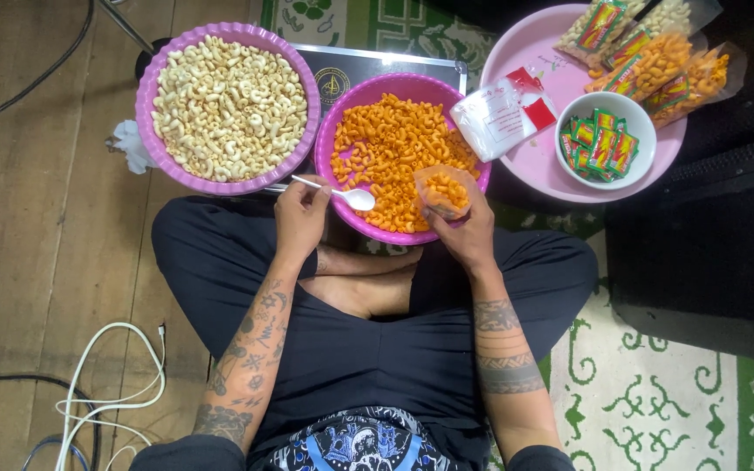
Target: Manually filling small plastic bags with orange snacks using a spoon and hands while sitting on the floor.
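L hand (pixel 300 216) – spoon (pixel 342 194), R hand (pixel 467 228) – bag (pixel 443 190) at bowl rim (pixel 339 131)

A purple bowl of pale macaroni snacks (pixel 228 106) sits on the wooden floor (pixel 37 218). Behind it lies a dark flat case (pixel 351 68), and a crumpled white tissue (pixel 129 144) rests just left of the bowl. Well to its right stands a pink tray (pixel 541 166) — it carries a white bowl of small sachets (pixel 605 139), filled snack packets (pixel 647 54) and a stack of flat white packets (pixel 503 112). White cables (pixel 102 384) coil on the floor, below the bowl.
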